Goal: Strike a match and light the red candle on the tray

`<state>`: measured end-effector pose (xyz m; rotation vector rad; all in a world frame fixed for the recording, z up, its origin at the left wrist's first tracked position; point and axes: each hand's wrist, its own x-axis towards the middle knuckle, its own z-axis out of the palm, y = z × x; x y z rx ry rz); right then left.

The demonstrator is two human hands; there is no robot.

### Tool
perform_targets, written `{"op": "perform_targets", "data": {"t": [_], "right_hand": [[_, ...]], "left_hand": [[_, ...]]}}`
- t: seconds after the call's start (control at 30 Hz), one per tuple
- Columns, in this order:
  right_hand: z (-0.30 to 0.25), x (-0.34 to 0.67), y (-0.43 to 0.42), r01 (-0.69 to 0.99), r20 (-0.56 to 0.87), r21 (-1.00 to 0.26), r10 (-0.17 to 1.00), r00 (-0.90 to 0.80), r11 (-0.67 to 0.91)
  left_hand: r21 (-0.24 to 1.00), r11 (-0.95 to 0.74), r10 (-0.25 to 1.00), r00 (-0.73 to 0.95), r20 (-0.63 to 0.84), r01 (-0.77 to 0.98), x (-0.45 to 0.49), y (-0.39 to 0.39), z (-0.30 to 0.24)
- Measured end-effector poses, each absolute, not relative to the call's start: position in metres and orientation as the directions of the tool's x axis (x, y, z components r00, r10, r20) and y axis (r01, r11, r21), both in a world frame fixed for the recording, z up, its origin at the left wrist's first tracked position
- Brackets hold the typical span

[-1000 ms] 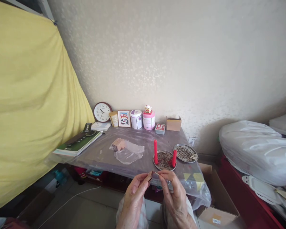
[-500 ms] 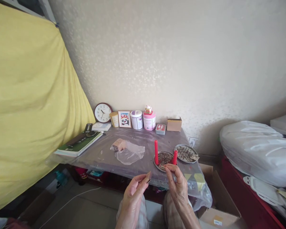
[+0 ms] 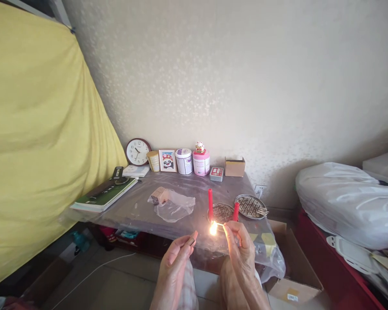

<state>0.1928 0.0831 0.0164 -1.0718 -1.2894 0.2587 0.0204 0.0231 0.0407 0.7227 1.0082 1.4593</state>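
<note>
My right hand (image 3: 241, 254) pinches a burning match (image 3: 219, 224), my left hand (image 3: 174, 260) a matchbox (image 3: 193, 237); a slip could scorch the near plastic (image 3: 181, 229).

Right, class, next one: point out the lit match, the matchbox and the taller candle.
Lit match (image 3: 220, 224): head view, on its stick.
Matchbox (image 3: 193, 237): head view, on its exposed end.
Taller candle (image 3: 210, 205): head view, mid-height on its red side.
</note>
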Motion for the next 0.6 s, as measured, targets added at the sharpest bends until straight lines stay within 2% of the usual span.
{"op": "perform_targets", "data": {"t": [0.3,0.6], "right_hand": [[0.012,0.194,0.088,0.113,0.406,-0.911,0.815,0.414,0.397],[0.032,0.190,0.087,-0.122,0.195,-0.951,0.855,0.481,0.286]], "left_hand": [[0.856,0.066,0.966,-0.182,-0.184,-0.512,0.007,0.019,0.031],[0.823,0.083,0.964,-0.165,-0.210,-0.562,0.002,0.021,0.011]]}}
